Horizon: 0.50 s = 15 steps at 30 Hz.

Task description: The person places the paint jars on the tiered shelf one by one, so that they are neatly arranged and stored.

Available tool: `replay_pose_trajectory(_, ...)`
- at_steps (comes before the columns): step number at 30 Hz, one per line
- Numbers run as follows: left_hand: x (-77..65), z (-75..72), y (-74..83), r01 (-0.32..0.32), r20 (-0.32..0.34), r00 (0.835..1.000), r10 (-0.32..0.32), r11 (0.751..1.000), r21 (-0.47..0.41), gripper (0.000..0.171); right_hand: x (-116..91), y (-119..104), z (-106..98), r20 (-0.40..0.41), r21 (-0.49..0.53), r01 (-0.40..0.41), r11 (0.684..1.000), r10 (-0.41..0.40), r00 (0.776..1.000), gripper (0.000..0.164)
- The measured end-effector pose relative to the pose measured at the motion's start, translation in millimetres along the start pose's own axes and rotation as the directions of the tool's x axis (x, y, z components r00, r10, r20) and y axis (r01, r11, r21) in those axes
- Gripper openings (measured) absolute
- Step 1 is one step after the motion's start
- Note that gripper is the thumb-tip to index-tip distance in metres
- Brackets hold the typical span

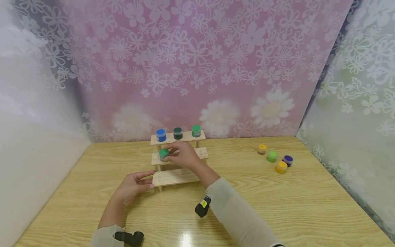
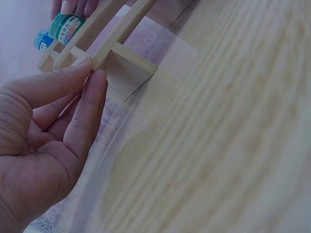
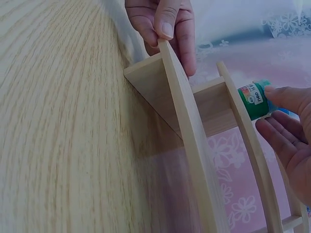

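Observation:
A three-tier wooden stand (image 1: 177,176) is set near the back of the table. My right hand (image 1: 184,155) holds a small green-lidded paint jar (image 1: 164,155) at the left end of the middle tier; its label faces outward in the right wrist view, where the thumb is at the lid (image 3: 268,89). With thumb and fingers, my left hand (image 1: 133,187) pinches the left end of the bottom tier (image 2: 99,57). Along the top tier stand a blue jar (image 1: 160,135), a dark green jar (image 1: 177,133) and a green jar (image 1: 196,131).
To the right on the wooden table (image 1: 247,199) are a yellow jar (image 1: 262,149), a light green jar (image 1: 272,156), a purple jar (image 1: 288,160) and an orange-yellow jar (image 1: 281,167). A flowered curtain (image 1: 197,68) hangs right behind the table.

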<state>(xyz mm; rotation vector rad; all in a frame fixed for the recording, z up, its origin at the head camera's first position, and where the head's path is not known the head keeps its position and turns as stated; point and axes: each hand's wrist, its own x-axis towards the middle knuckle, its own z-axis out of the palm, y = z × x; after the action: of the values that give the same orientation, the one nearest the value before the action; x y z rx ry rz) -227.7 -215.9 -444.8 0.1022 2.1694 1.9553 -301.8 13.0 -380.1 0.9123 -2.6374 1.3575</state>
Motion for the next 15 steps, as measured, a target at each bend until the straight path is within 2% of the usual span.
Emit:
replay_pose_trajectory(6, 0.1, 0.6, -1.0, -0.003, -0.005, 1.000, 0.003, 1.000, 0.003, 0.057, -7, 0, -6, -0.033, 0.034, -0.005, 0.999, 0.006, 0.999, 0.037)
replay_pose_trajectory(15, 0.0, -0.3, -1.6, -0.005, 0.010, 1.000, 0.005, 1.000, -0.024, 0.060, -19, 3, -16, -0.094, 0.098, 0.058, 0.994, -0.049, 0.994, 0.036)
